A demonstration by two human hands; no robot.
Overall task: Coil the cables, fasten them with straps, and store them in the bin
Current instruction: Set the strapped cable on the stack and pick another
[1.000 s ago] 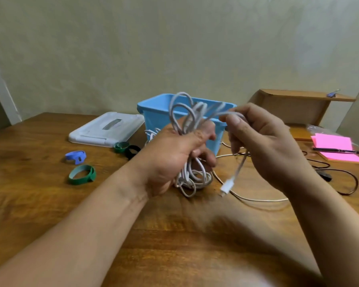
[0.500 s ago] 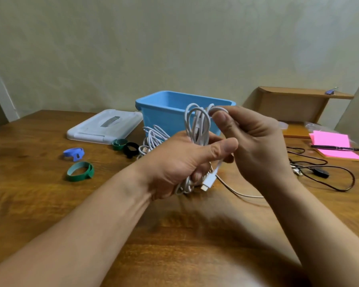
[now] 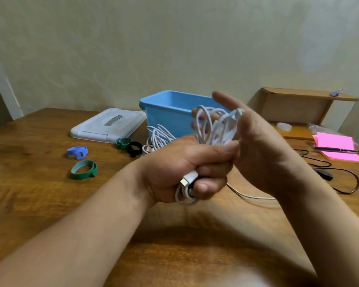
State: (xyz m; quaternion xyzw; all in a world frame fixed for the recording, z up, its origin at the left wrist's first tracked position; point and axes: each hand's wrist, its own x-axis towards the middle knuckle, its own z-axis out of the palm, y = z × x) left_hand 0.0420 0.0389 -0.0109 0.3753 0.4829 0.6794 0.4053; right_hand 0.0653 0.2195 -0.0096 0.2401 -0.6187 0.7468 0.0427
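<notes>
Brown wooden table: carries every item listed below.

Light-blue rectangular plastic bin: stands upright and uncovered at the far middle of the table. No cable can be seen inside it from this angle.

Low wooden shelf unit: far right, against the wall.

White flat plastic lid: lies flat, just left of the bin.

Left hand: fingers and thumb curled tightly round the lower part of a coiled white charging cable, held in the air in front of the bin.

Right hand: fingers straight and spread, laid against the far side of the coil's upper loops. It is not clenched, and no pinch on the cable is visible.

Pink pad of sticky notes: far right, with a black pen lying across it.

Thin black cable: lies loose on the table, right of the hands.

Second white cable bundle: rests on the table against the front of the bin.

Thin beige cable: runs along the table under the right wrist.

Straps, all on the table and apart from the hands: a light-green looped strap nearest the camera, a blue looped strap behind it, and a dark-green looped strap touching a black looped strap in front of the lid.

White cable plug: protrudes between the left hand's fingers.
</notes>
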